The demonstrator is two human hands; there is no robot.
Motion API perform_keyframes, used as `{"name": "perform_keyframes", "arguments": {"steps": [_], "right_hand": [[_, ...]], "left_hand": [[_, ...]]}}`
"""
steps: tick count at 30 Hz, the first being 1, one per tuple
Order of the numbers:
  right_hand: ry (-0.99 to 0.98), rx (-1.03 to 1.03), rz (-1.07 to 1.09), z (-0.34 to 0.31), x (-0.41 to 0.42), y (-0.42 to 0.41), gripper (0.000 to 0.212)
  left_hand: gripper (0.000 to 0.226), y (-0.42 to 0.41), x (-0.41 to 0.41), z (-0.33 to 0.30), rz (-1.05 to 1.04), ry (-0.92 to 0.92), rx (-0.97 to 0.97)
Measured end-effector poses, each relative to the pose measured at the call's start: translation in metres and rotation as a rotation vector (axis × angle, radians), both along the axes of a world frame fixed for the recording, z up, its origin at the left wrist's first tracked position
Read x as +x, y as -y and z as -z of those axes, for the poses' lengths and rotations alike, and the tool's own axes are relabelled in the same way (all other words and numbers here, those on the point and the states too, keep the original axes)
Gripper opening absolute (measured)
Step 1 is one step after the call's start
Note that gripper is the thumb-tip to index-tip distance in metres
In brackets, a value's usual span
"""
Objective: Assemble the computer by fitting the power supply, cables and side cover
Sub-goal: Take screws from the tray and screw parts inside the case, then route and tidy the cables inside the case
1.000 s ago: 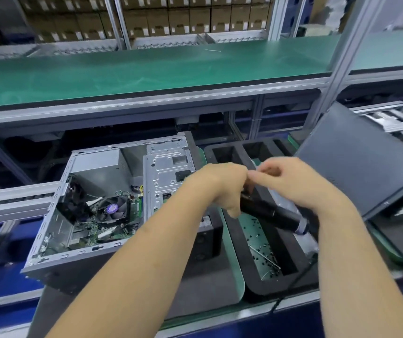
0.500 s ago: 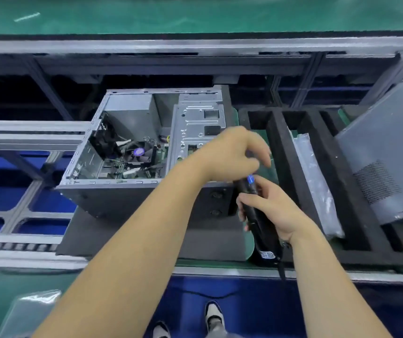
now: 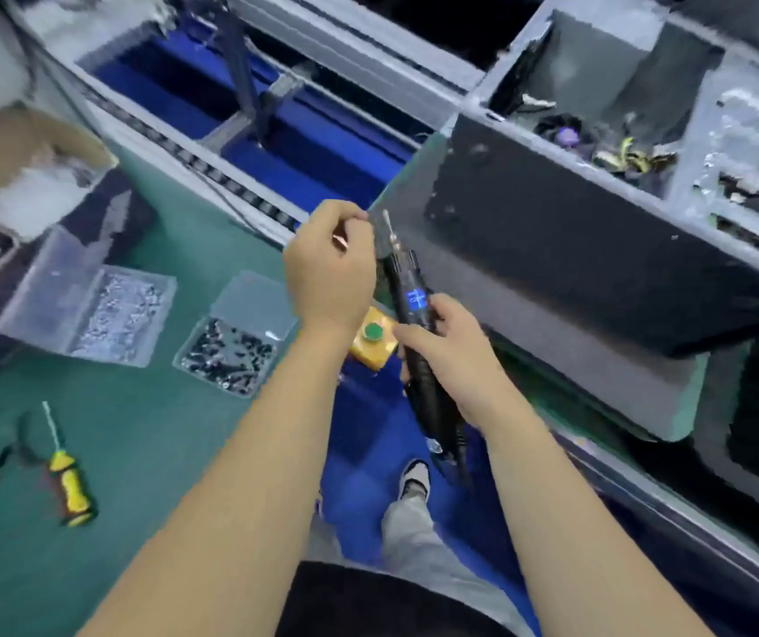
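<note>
Right hand grasps the electric screwdriver; left hand pinches near its bit. Computer case at 2 o'clock looks heavy, rigid; grip its frame edges.

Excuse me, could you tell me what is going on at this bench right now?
A person is partway through assembling a desktop computer. Their right hand grips a black electric screwdriver, while the left hand is curled up by its bit, though the blur hides whether it holds a screw. The open computer case lies on its side to the right, its side cover not yet on. Two clear boxes of screws and a yellow-handled screwdriver lie on the green mat.
</note>
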State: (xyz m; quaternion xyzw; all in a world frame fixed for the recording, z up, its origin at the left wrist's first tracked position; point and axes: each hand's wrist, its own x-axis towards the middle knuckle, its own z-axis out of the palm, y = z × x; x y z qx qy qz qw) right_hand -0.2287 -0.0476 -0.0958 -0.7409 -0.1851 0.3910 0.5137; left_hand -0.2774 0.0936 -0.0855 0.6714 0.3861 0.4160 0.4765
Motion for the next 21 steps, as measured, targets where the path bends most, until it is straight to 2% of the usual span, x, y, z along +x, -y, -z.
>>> {"name": "perform_keyframes", "arguments": {"steps": [4,7,10,12,17,21], "right_hand": [[0.047,-0.061,-0.025,0.033,-0.06,-0.066,0.016],[0.172,-0.092,-0.111,0.049,-0.099,-0.104,0.021],[0.282,-0.163,-0.257,0.065,-0.142,-0.134,0.026],[0.316,-0.198,-0.364,0.077,-0.17,-0.148,0.03],[0.494,-0.353,-0.701,0.108,-0.212,-0.164,0.034],[0.58,-0.388,-0.787,0.121,-0.231,-0.179,0.032]], "left_hand": [[0.016,-0.042,-0.08,0.035,-0.099,-0.164,-0.093],[0.018,-0.064,-0.13,0.054,-0.214,-0.208,-0.183],[0.024,-0.077,-0.182,0.076,-0.431,-0.263,-0.219],[0.018,-0.08,-0.216,0.09,-0.508,-0.324,-0.232],[0.026,-0.086,-0.269,0.121,-0.497,-0.636,-0.245],[0.031,-0.082,-0.286,0.135,-0.536,-0.744,-0.247]]}}
